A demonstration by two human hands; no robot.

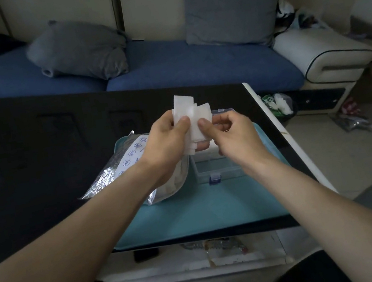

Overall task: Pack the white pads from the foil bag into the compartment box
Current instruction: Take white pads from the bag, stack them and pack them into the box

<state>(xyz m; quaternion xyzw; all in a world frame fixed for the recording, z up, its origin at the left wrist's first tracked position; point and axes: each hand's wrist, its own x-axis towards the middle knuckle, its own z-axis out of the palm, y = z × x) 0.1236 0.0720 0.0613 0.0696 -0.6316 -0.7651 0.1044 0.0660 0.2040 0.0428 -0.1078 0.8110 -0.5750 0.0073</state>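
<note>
Plainly light stuff: white pads (192,121), thin and limp, fanned unevenly in a small stack held up above the compartment box (219,167). Likely soft and prone to slipping apart; best pinched flat across the faces near one end, squared up before lowering. Left hand (168,143) grips the stack from the side, thumb on the front. Right hand (230,131) pinches the front pad's edge, thumb against forefinger. Box is clear plastic with a blue latch, its compartments mostly hidden by the hands. Foil bag (121,173) lies just left of it on a teal mat (192,213), on a dark table (24,167).
</note>
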